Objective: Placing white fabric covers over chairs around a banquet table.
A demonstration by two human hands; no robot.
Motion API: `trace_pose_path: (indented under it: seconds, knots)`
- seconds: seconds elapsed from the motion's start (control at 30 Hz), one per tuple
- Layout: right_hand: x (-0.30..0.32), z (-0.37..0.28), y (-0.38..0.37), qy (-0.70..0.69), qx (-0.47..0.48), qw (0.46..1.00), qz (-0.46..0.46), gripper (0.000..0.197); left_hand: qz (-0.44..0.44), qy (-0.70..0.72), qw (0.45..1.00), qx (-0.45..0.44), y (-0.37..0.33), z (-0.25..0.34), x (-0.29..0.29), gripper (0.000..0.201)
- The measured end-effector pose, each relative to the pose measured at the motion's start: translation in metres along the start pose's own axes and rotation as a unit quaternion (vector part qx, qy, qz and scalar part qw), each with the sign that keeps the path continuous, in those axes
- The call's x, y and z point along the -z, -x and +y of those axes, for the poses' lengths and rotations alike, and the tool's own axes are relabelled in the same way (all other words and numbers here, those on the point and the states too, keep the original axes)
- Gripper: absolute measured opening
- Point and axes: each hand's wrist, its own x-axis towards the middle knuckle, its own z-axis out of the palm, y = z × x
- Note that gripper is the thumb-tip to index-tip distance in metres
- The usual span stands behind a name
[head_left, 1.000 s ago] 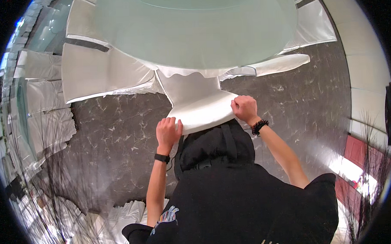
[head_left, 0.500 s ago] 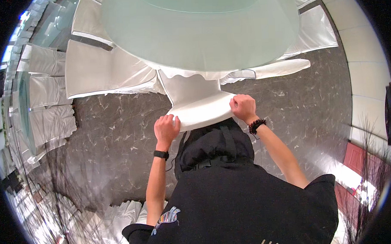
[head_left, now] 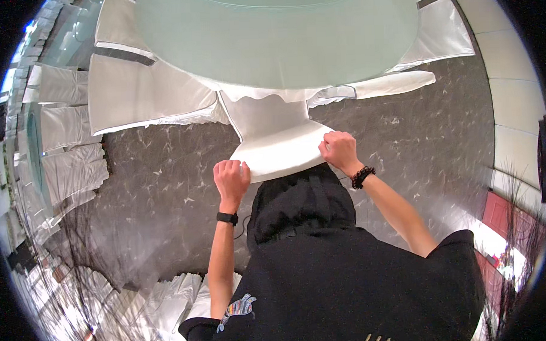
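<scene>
A chair in a white cover point(head_left: 272, 134) stands in front of me, its seat tucked under a round frosted glass table point(head_left: 280, 32). My left hand point(head_left: 230, 177) grips the left end of the chair's top edge, a black band on its wrist. On the right end of that same edge my right hand point(head_left: 339, 150) is closed, with a dark bead bracelet at the wrist. My black hooded top point(head_left: 312, 253) fills the lower part of the view and hides the chair's lower back.
More white-covered chairs point(head_left: 144, 97) ring the table on the left and right point(head_left: 437, 38). The floor point(head_left: 153, 192) is dark marbled stone. A second table with covered chairs point(head_left: 55, 130) stands at far left. A pale wall point(head_left: 511, 102) runs along the right.
The chair and table have shifted slightly in view as my head moved; both hands keep their grip on the chair's top edge, with the chair pushed a little further toward the table.
</scene>
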Motion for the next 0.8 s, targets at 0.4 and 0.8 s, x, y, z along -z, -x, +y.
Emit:
trace_pose_path:
  seconds: [0.4, 0.8]
  knots:
    - [-0.004, -0.002, -0.027, 0.002, 0.0, 1.0, 0.007, 0.026, 0.058, 0.03, 0.997, 0.03, -0.026, -0.018, -0.013, 0.012]
    - [-0.006, 0.024, -0.125, -0.011, -0.007, 0.998, 0.059, 0.027, 0.07, 0.04, 0.996, 0.033, -0.128, -0.033, -0.014, 0.014]
